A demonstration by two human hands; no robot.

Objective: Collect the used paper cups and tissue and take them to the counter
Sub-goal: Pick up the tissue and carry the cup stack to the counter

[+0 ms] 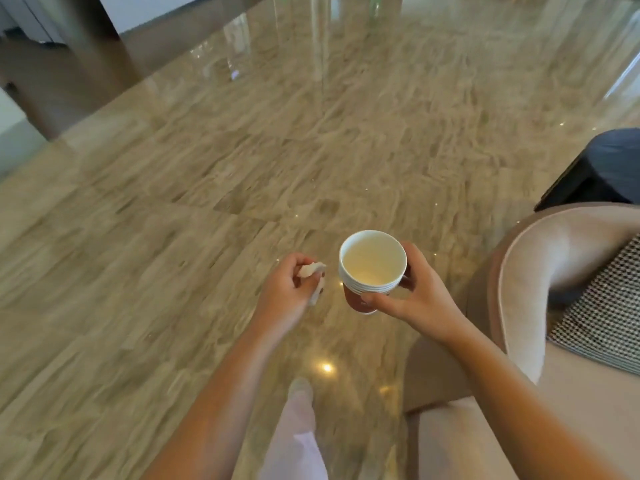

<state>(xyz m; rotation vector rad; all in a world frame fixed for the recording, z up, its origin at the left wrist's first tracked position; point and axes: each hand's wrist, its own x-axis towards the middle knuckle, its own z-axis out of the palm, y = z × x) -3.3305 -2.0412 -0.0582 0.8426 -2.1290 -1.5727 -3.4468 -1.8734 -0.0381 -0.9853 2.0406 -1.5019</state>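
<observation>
Head view, single frame.

- Nested stack of paper cups (pixel 372 266): just off frame centre at 5 o'clock, upright, mouth toward the camera. Several white rims sit tight one below another, and the outer wall is reddish. The inside of the top cup is pale; I cannot tell if there is any liquid.
- Right hand (pixel 422 296): curled round the stack from its 3 o'clock side, thumb across the near wall, fingers wrapping the far wall. The stack is held in the air above the floor.
- Left hand (pixel 285 287): at 7 o'clock from centre, fingers closed into a loose fist, clutching a crumpled white tissue (pixel 310 271). One end pokes out at the top of the fist, another hangs below it.
- The tissue lies at 9 o'clock of the cups, near them but not touching.
- Polished beige marble floor (pixel 207 168) fills most of the frame.
- Beige armchair (pixel 540 268) at 4 o'clock, carrying a houndstooth cushion (pixel 602 306).
- Dark object (pixel 609 168) at 2–3 o'clock, identity unclear.
- Pale trouser leg (pixel 299 438) at 6 o'clock, between the forearms.
</observation>
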